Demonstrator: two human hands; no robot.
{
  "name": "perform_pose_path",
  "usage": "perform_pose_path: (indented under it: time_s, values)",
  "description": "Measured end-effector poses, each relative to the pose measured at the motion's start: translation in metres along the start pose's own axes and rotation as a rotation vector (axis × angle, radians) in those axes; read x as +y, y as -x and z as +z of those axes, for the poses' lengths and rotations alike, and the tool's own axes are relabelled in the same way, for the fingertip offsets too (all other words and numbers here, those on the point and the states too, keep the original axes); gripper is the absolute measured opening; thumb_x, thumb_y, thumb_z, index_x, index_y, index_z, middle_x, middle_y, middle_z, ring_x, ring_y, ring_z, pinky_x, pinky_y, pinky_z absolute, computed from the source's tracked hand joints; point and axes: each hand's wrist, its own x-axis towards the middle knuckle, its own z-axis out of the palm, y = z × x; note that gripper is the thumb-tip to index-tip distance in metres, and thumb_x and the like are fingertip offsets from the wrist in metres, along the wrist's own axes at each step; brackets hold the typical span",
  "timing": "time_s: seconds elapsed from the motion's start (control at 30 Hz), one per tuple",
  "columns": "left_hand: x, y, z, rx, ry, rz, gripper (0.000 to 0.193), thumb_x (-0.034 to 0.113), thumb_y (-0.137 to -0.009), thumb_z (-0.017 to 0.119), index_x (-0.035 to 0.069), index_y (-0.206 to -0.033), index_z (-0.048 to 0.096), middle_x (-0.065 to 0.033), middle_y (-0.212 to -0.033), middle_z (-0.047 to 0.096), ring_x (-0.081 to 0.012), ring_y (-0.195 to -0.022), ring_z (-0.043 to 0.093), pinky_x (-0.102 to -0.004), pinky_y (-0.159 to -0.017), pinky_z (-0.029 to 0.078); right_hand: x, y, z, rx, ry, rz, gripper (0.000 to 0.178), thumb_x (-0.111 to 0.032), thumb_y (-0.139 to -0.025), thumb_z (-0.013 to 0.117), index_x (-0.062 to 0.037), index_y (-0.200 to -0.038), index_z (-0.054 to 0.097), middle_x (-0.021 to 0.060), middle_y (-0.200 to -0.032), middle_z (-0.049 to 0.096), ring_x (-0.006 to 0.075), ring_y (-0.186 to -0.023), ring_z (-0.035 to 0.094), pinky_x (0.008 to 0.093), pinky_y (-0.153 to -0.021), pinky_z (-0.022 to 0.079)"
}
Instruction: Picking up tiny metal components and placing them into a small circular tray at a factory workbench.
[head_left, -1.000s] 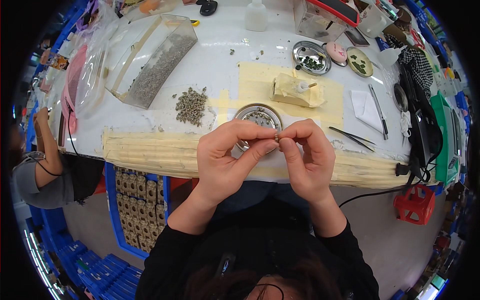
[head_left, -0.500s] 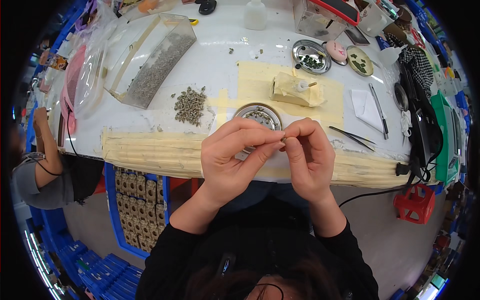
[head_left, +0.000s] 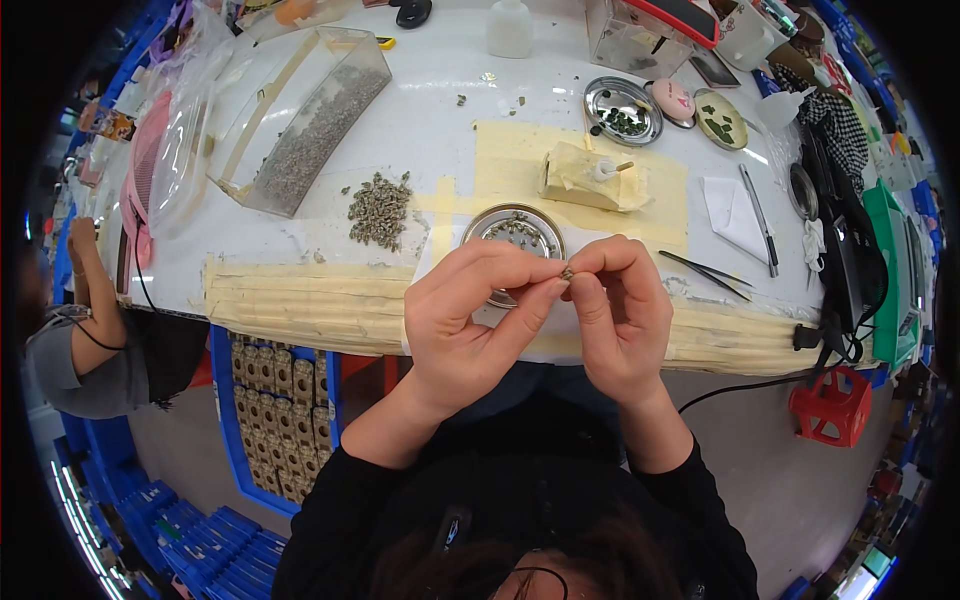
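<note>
Above the table's near edge, my left hand (head_left: 468, 312) and my right hand (head_left: 622, 310) meet at the fingertips. Both are closed in a pinch on one tiny olive-grey metal-looking part (head_left: 567, 273); its exact kind is too small to tell. Partly behind my left fingers lies a round metal dish (head_left: 556, 232) with several small parts in it. To its left, a heap of similar small parts (head_left: 380, 212) rests on the white tabletop. Black tweezers (head_left: 705, 274) lie to the right of my right hand.
A clear bin (head_left: 318, 130) of small parts stands at the left. Behind my hands is a tape-covered block (head_left: 592, 180) with a small nozzle bottle. Farther right are a dish of dark green pieces (head_left: 624, 112), a pen (head_left: 758, 220) and folded paper (head_left: 730, 212). A blue crate (head_left: 232, 430) sits below left.
The pinched part shows a little more between my fingertips. My hands have otherwise barely shifted.
</note>
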Motion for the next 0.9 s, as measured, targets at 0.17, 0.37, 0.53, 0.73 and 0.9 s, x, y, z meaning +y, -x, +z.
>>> perform_pose_path:
  time_s: [0.17,0.37,0.53,0.73,0.9]
  values:
    - [-0.0003,-0.0004,0.0005,0.038,-0.102,0.07,0.017,-0.005,-0.078,0.074,-0.001,-0.094,0.071,-0.0096,-0.086,0.068,-0.0166,-0.071,0.064,-0.0266,-0.063,0.051,-0.0001,-0.0005,-0.0006,-0.015,-0.003,0.014,0.009,-0.005,-0.094,0.062,0.0031,-0.097,0.06,0.0079,-0.087,0.063,0.0125,-0.076,0.06,0.0245,-0.071,0.049]
    - [-0.0016,-0.0039,-0.0007,0.057,-0.247,0.204,0.023,-0.006,-0.072,0.076,0.0,-0.094,0.071,-0.0087,-0.084,0.067,-0.0201,-0.073,0.063,-0.028,-0.061,0.05,-0.0029,-0.0031,-0.0037,-0.064,-0.034,0.053,0.012,-0.007,-0.096,0.059,0.0039,-0.095,0.063,0.0077,-0.084,0.064,0.0117,-0.076,0.061,0.0242,-0.071,0.048]
    - [-0.0022,-0.0041,-0.001,0.047,-0.288,0.244,0.024,-0.005,-0.072,0.077,0.001,-0.094,0.071,-0.0076,-0.083,0.066,-0.0205,-0.07,0.061,-0.0288,-0.059,0.048,-0.0068,-0.0044,-0.0026,-0.069,-0.045,0.131,0.012,-0.008,-0.096,0.059,0.0039,-0.095,0.063,0.0073,-0.084,0.064,0.0113,-0.077,0.06,0.0241,-0.072,0.048]
    - [0.0008,-0.0053,-0.0014,0.026,-0.334,0.277,0.026,-0.005,-0.07,0.077,0.001,-0.094,0.071,-0.0066,-0.082,0.065,-0.0212,-0.069,0.059,-0.0297,-0.058,0.046,-0.0041,-0.003,-0.0048,-0.069,-0.08,0.11,0.01,-0.007,-0.095,0.06,0.0035,-0.094,0.06,0.0053,-0.084,0.063,0.0097,-0.077,0.059,0.0234,-0.072,0.048]
    - [-0.0002,-0.0055,-0.0018,0.018,-0.336,0.283,0.026,-0.005,-0.07,0.077,0.002,-0.094,0.071,-0.0067,-0.081,0.064,-0.0212,-0.069,0.06,-0.0297,-0.058,0.046,-0.0038,-0.0031,-0.0033,-0.051,-0.083,0.103,0.01,-0.006,-0.095,0.059,0.0033,-0.094,0.059,0.0049,-0.084,0.063,0.0092,-0.076,0.058,0.0229,-0.072,0.047]
